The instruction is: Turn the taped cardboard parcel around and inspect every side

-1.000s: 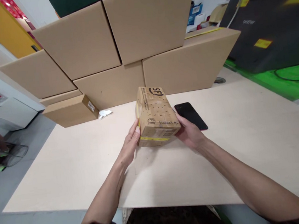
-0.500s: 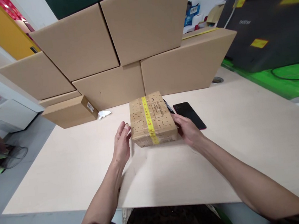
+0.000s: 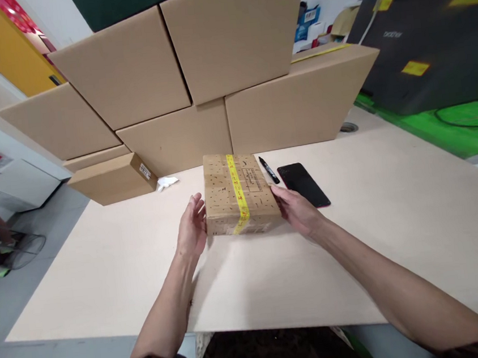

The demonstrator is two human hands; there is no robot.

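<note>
At centre, the left hand [image 3: 191,226] and right hand [image 3: 300,209] loosely cupped the sides of a yellow-taped cardboard parcel [image 3: 240,193].

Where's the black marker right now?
In the head view, the black marker lies on the table, just right of the yellow-taped box, between it and the dark phone, beyond the right hand.

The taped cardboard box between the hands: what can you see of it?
The box is brown printed cardboard, closed, a yellow tape strip with red marks running over its top and down the near side. It sits flat on the table. The right hand touches its right side; the left hand is at its left side, contact unclear.
</note>
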